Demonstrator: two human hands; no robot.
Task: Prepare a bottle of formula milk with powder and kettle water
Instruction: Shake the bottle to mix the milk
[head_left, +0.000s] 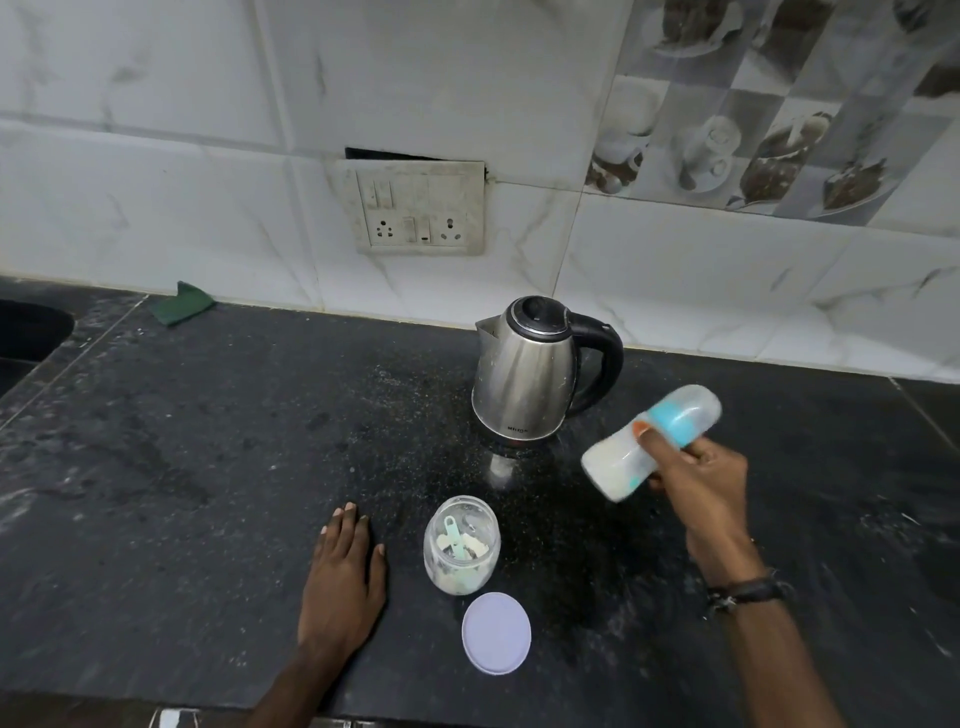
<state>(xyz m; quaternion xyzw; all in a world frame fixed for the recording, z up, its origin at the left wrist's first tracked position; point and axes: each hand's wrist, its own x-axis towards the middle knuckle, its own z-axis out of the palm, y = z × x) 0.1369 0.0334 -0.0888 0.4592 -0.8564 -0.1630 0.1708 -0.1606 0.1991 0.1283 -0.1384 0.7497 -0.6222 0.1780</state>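
Black speckled stone makes up the bench (182, 467), with a green cloth (184, 303) at ten o'clock by the wall. The left hand (345, 582) lies flat, fingers straight, probably steadying the person. At its three o'clock stands the open powder jar (461, 545), a scoop (453, 535) inside, its lid (496, 633) laid off at six o'clock for access. The kettle (530, 371) at twelve carries small lettering, too blurred to read. The right hand (701, 478) grips the capped bottle (649, 441), tilted and milky, likely mid-shake to mix.
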